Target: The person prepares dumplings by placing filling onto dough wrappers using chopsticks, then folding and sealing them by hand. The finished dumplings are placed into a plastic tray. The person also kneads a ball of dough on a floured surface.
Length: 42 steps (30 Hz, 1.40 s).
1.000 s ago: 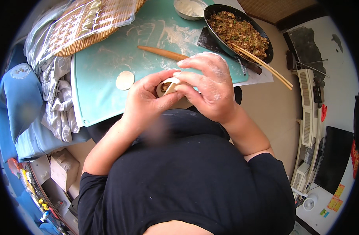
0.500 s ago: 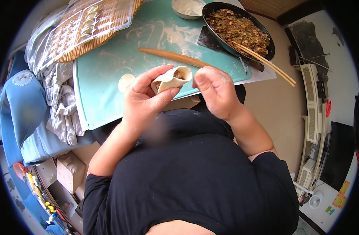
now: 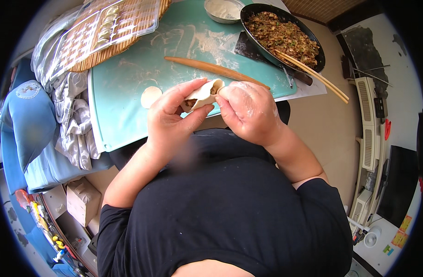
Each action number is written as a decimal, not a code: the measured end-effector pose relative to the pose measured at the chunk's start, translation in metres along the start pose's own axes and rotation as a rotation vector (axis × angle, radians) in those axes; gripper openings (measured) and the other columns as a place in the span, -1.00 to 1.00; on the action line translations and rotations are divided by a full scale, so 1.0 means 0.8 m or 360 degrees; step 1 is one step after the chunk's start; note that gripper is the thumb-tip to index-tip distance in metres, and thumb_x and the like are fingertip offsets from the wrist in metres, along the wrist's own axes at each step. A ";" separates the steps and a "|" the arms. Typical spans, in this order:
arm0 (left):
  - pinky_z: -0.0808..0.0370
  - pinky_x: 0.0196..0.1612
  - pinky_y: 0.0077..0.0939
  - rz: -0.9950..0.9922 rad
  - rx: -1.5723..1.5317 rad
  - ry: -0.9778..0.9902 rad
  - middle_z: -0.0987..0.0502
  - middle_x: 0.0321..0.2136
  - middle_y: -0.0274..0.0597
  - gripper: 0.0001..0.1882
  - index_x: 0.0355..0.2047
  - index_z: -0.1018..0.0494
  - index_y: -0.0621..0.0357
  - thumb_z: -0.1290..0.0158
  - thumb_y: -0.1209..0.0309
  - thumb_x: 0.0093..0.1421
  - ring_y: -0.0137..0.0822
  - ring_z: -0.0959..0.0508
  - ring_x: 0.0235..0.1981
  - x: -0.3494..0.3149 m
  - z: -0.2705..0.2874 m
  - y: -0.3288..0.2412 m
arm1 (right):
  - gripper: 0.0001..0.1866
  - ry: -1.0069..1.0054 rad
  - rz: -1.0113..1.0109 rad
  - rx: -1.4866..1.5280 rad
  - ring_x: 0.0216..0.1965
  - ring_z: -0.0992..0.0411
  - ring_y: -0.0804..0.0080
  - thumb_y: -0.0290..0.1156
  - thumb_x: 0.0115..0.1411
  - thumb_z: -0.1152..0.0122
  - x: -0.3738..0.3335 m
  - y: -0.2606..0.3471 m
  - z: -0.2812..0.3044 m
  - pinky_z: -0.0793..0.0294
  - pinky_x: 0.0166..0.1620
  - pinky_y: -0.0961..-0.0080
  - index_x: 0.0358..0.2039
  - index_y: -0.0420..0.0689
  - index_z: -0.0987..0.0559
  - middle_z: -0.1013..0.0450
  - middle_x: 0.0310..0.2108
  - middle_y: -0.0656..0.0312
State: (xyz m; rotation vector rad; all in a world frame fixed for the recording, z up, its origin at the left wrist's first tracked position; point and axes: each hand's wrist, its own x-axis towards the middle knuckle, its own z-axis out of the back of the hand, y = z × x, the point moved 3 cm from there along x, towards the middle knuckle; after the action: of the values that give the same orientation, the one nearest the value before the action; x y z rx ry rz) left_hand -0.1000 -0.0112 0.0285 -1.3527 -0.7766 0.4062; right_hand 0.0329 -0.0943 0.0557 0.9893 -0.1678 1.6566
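A half-folded dumpling (image 3: 203,95) is held between both hands above the near edge of the green mat. Brown filling shows at its two open ends, and its middle is pinched together. My left hand (image 3: 172,111) cups it from the left, with the thumb below and the fingers above. At the right end, my right hand (image 3: 249,111), dusted with flour, pinches the wrapper's rim between thumb and curled fingers. A round dough wrapper (image 3: 151,97) lies on the mat just left of my left hand. Beyond the hands lies a wooden rolling pin (image 3: 216,69).
A black pan (image 3: 323,59) of chopped filling stands far right, with chopsticks (image 3: 318,79) across its rim. Beside it is a bowl of flour (image 3: 224,21). At far left, a clear tray (image 3: 136,26) with several dumplings rests on a woven mat (image 3: 81,64). Flour dusts the green mat (image 3: 117,124).
My right hand has moved left from beside the dumpling and now pinches its right end. My left hand keeps its hold.
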 end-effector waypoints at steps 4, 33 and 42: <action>-0.43 -0.13 -0.63 0.0117 -0.0232 0.0007 -0.46 -0.17 -0.19 -0.52 -0.02 -0.34 0.32 -0.11 0.72 0.00 -0.45 -0.47 -0.15 -0.001 0.000 0.002 | -0.87 0.0162 -0.0153 0.0423 -0.53 -0.40 0.16 -0.41 0.07 -0.16 -0.008 -0.018 0.008 -0.39 -0.45 0.38 -0.39 -0.19 -0.49 -0.43 -0.54 0.12; -0.45 -0.14 -0.63 0.0078 -0.0205 -0.0158 -0.50 -0.23 -0.22 -0.55 -0.04 -0.36 0.32 -0.14 0.66 0.01 -0.47 -0.50 -0.19 -0.004 -0.004 0.008 | -0.85 -0.0274 -0.0285 0.0273 -0.48 -0.41 0.42 -0.63 -0.08 -0.29 -0.005 0.007 -0.005 -0.36 -0.44 0.60 -0.46 -0.20 -0.51 -0.47 -0.47 0.19; -0.44 -0.15 -0.64 0.0183 -0.0410 -0.0148 -0.48 -0.22 -0.22 -0.54 -0.02 -0.34 0.31 -0.12 0.68 0.02 -0.46 -0.49 -0.19 -0.004 -0.003 0.009 | -0.81 -0.0204 -0.0225 0.0418 -0.36 -0.37 0.24 -0.51 -0.02 -0.26 0.004 -0.001 0.002 -0.35 -0.28 0.42 -0.39 -0.18 -0.45 -0.40 -0.42 0.15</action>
State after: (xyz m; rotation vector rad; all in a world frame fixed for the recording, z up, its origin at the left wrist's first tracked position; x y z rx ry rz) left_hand -0.0993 -0.0141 0.0209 -1.6339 -0.8517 0.4741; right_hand 0.0345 -0.0925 0.0580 1.2774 0.0360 1.5110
